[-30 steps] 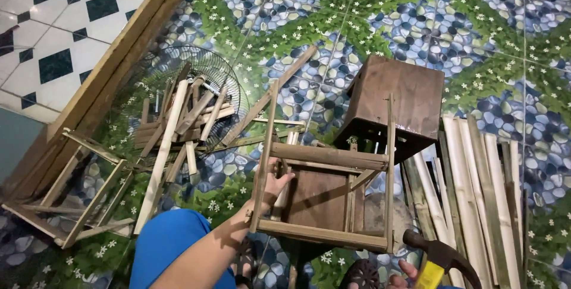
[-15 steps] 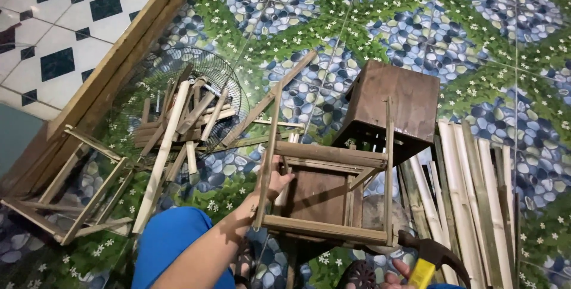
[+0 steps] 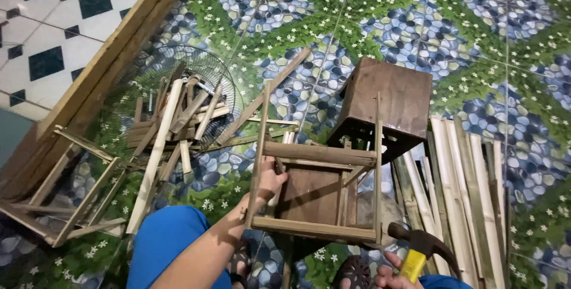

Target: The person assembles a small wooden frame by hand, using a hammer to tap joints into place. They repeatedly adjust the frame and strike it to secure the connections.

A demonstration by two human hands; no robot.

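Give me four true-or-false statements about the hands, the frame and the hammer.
1. The left hand grips the wooden frame. True.
2. The right hand holds a saw. False: it holds a hammer with a yellow handle.
3. Slats lie on the floor right of the frame. True.
4. The dark box sits inside the fan guard. False: it stands apart, behind the frame.
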